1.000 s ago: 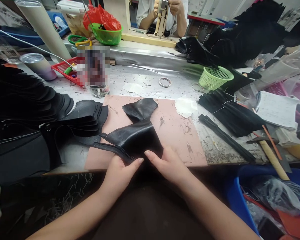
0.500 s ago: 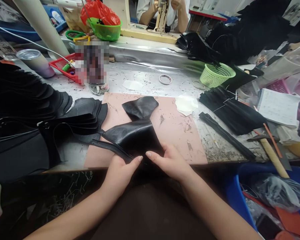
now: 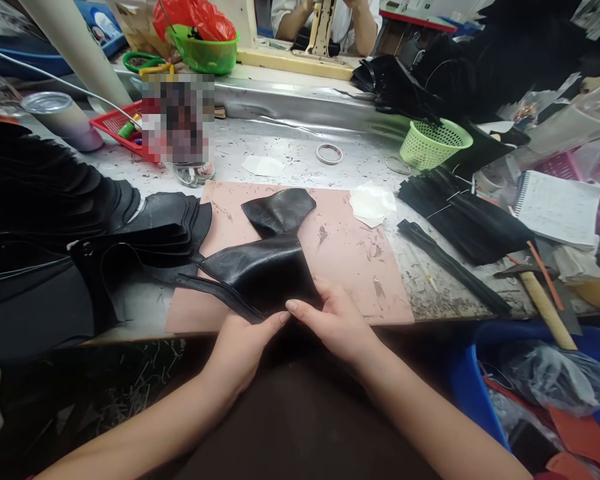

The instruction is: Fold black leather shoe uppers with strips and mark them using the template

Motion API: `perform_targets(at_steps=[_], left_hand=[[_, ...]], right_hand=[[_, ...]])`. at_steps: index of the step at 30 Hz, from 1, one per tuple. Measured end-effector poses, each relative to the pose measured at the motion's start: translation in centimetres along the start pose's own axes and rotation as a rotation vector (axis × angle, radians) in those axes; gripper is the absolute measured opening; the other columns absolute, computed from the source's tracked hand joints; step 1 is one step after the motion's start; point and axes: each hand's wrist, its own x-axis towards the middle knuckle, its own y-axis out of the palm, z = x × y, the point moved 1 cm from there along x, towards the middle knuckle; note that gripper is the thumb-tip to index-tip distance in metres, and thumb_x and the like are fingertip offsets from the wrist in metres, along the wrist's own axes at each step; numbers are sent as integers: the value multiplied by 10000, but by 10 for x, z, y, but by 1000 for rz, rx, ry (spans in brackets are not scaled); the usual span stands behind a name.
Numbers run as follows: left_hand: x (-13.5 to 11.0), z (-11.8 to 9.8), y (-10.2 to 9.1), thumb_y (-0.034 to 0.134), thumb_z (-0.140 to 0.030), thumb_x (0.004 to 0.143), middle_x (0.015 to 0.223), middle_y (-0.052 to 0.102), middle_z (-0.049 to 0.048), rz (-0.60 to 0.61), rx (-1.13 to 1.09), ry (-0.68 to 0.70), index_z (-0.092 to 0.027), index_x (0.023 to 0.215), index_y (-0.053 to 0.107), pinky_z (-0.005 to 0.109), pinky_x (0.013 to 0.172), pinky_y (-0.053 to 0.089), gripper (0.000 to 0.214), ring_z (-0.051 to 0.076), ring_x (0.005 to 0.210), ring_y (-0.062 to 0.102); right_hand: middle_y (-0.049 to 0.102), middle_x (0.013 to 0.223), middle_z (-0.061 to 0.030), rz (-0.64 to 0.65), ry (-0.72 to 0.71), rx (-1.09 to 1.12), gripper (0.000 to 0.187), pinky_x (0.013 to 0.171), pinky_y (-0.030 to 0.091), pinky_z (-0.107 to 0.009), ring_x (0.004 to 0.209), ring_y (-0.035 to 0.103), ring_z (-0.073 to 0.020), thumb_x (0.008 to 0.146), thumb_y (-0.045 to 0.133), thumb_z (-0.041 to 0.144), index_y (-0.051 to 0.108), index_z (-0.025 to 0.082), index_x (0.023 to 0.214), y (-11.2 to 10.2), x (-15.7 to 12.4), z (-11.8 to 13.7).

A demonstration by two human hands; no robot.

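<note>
A black leather piece [image 3: 267, 263], folded and shaped like part of a boot upper, lies on a pink cutting mat [image 3: 360, 267] at the table's near edge. My left hand [image 3: 243, 347] grips its near edge from below, thumb pressed on the leather. Beside it, my right hand [image 3: 333, 320] pinches the same edge, and the two thumbs nearly touch. A dark zipper strip [image 3: 215, 293] runs out from the leather piece to the left.
A stack of black leather pieces [image 3: 55, 220] fills the left side. Black zipper strips [image 3: 463, 223], a hammer [image 3: 540, 300], a notebook [image 3: 560, 207] and a green basket [image 3: 433, 143] sit to the right. Another person's arms [image 3: 325, 20] work at a machine beyond the table. A blue bin [image 3: 473, 387] stands at lower right.
Both hands have stayed on the leather piece's near edge, the thumbs closing together slightly. The view has shifted a little downward.
</note>
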Motion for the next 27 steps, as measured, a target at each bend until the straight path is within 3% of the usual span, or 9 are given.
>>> perform_targets(at_steps=[9, 13, 17, 23, 27], left_hand=[[0, -6, 4, 742, -228, 634, 1103, 667, 85, 25, -67, -59, -146, 1173, 550, 426, 1003, 396, 578, 268, 1088, 569], [0, -11, 4, 739, -214, 632, 1109, 665, 76, 41, -108, -44, -143, 1133, 579, 416, 991, 413, 531, 265, 1079, 575], [2, -11, 2, 740, -189, 633, 1097, 668, 75, 45, -154, -59, -142, 1110, 598, 425, 967, 437, 500, 268, 1058, 585], [3, -9, -1, 745, -188, 637, 1084, 675, 75, 64, -165, -69, -152, 1091, 616, 418, 973, 430, 473, 264, 1063, 583], [3, -7, -5, 731, -223, 665, 1083, 675, 70, 71, -71, -35, -156, 1093, 611, 400, 974, 429, 449, 250, 1056, 587]], right_hand=[[478, 874, -28, -31, -1, 14, 116, 748, 464, -299, 839, 522, -172, 725, 580, 279, 624, 174, 744, 3, 2, -4], [522, 970, -44, 85, 20, 6, 175, 746, 473, -289, 873, 547, -180, 723, 608, 315, 624, 187, 842, -6, -1, -3], [599, 843, -27, 222, 164, 104, 188, 739, 471, -319, 813, 577, -187, 687, 597, 250, 587, 183, 863, -12, -4, -5], [619, 723, -27, 246, 211, 86, 115, 740, 459, -336, 770, 589, -196, 703, 572, 270, 599, 158, 706, -12, -3, -7], [598, 652, 1, 216, 316, 158, 141, 638, 446, -283, 651, 564, -152, 667, 615, 299, 594, 160, 682, -14, -2, -7]])
